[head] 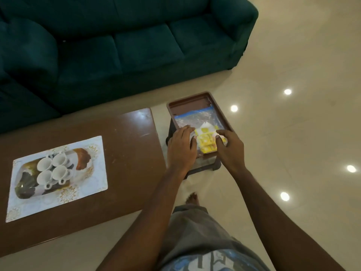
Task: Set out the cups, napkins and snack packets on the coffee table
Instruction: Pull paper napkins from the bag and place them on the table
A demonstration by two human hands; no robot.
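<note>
Several white cups [52, 170] stand clustered on a patterned placemat [91, 180] on the brown coffee table [127, 153]. To the table's right, a brown tray [187, 104] rests on a dark stool. In the tray lies a clear zip bag [199, 119] holding yellow snack packets [207, 142] and what looks like white napkins [204, 127]. My left hand [181, 148] grips the bag's near left side. My right hand [229, 145] grips its near right side, fingers curled over the packets.
A dark green sofa [117, 45] runs along the far side of the table. Glossy cream floor tiles [293, 133] with light reflections surround the stool [207, 169]. My bare foot [192, 198] and shorts are below the tray.
</note>
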